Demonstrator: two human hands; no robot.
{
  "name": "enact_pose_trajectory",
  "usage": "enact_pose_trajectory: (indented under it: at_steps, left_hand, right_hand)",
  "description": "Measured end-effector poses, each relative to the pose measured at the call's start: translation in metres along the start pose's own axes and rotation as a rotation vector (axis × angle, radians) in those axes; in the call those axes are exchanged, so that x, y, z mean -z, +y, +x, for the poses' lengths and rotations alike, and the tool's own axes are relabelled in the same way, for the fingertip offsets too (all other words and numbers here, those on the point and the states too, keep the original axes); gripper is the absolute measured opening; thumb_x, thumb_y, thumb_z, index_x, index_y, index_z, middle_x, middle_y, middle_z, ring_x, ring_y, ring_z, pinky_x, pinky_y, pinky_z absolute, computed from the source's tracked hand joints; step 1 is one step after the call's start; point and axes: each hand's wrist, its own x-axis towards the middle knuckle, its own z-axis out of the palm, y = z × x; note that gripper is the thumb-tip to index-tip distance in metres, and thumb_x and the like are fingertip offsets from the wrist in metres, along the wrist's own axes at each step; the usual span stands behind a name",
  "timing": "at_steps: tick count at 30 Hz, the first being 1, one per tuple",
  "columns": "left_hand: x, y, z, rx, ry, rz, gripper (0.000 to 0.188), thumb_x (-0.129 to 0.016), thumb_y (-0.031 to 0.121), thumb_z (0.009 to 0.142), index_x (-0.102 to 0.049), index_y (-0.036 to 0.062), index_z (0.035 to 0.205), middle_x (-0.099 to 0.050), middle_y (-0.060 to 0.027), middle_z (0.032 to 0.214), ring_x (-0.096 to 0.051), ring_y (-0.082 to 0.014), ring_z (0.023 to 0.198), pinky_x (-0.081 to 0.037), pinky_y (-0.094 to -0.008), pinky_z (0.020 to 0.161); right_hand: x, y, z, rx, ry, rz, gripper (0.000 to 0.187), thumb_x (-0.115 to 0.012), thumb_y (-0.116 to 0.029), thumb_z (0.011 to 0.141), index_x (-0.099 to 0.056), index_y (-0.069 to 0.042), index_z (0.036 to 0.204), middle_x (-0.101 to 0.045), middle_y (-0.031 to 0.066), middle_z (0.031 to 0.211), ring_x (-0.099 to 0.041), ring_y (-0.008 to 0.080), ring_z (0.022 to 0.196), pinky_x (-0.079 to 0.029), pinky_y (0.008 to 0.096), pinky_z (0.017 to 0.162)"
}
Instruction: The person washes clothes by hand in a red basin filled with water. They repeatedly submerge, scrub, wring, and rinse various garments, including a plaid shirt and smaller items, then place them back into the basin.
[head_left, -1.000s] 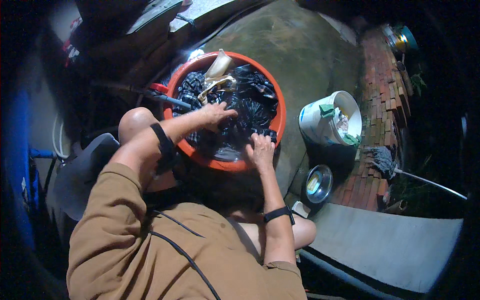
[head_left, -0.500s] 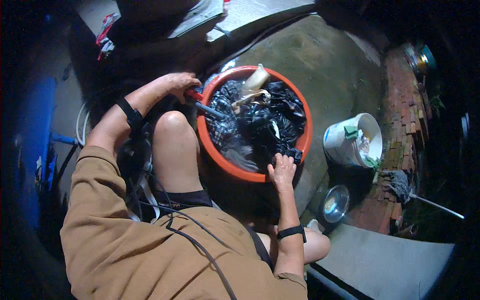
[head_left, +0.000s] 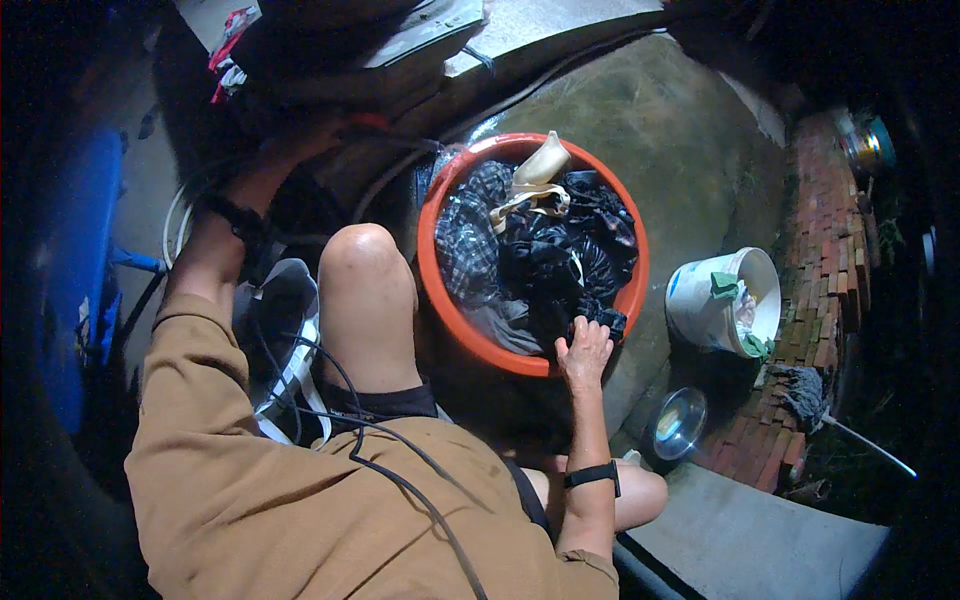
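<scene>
A round orange tub [head_left: 640,270] holds wet clothes: a dark plaid garment [head_left: 470,240], black clothing [head_left: 540,265] and a beige bra [head_left: 543,165] on top. My left hand [head_left: 315,138], deep in shadow left of the tub, is closed around a hose with a red fitting [head_left: 368,121]. Its end points toward the tub's far left rim, where water splashes. My right hand [head_left: 587,352] is at the near right rim, fingers curled over a bunched dark garment [head_left: 606,316], thumb apart. Its fingertips are partly hidden in the cloth.
A white bucket [head_left: 700,305] with green and white items stands right of the tub. Nearer me sits a clear bowl [head_left: 678,424]. A mop [head_left: 803,395] lies by the brick edging [head_left: 820,240]. Black cables [head_left: 410,490] cross my lap. A blue object [head_left: 85,280] stands far left.
My left hand has moved the hose up and left, away from over the clothes to outside the rim. The right hand keeps its place on the garment. The whole view has shifted slightly.
</scene>
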Motion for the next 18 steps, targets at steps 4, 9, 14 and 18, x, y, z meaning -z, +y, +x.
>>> enact_pose_trajectory:
  at_steps: [4,9,14,18]
  left_hand:
    - [-0.018,-0.013,0.001,0.018,0.035,-0.026,0.067,-0.082,0.02,0.064,-0.056,0.008,0.125,-0.057,-0.0168,0.118,-0.053,-0.0333,0.109,-0.041,-0.0432,0.094]
    - [-0.023,-0.02,0.003,0.019,0.063,-0.024,0.068,-0.081,0.022,0.065,-0.055,0.0084,0.127,-0.055,-0.0166,0.123,-0.05,-0.0335,0.115,-0.038,-0.0437,0.098]
    - [-0.022,-0.018,0.001,0.02,0.077,-0.018,0.069,-0.081,0.024,0.066,-0.054,0.0088,0.129,-0.053,-0.0164,0.128,-0.047,-0.0337,0.12,-0.036,-0.0442,0.102]
    - [-0.029,-0.014,-0.002,0.02,0.094,-0.02,0.07,-0.081,0.025,0.068,-0.053,0.0092,0.13,-0.051,-0.0162,0.132,-0.044,-0.0339,0.124,-0.034,-0.0445,0.106]
  right_hand:
    - [0.001,-0.001,0.001,-0.002,-0.006,-0.006,0.04,-0.075,-0.024,0.067,-0.057,-0.011,0.099,-0.057,0.0101,0.092,-0.053,0.0305,0.096,-0.044,0.0451,0.079]
    - [0.002,0.0,0.001,-0.013,-0.02,-0.024,0.041,-0.075,-0.024,0.066,-0.057,-0.012,0.101,-0.057,0.0084,0.092,-0.054,0.0289,0.094,-0.044,0.0431,0.079]
    - [0.012,-0.004,0.001,-0.013,-0.017,0.029,0.038,-0.075,-0.023,0.067,-0.056,-0.011,0.097,-0.057,0.0092,0.091,-0.054,0.0296,0.093,-0.044,0.0441,0.077]
    - [0.015,0.014,0.001,-0.06,0.159,0.363,0.039,-0.072,-0.025,0.076,-0.058,-0.01,0.109,-0.058,0.0115,0.096,-0.054,0.0329,0.097,-0.045,0.0443,0.084]
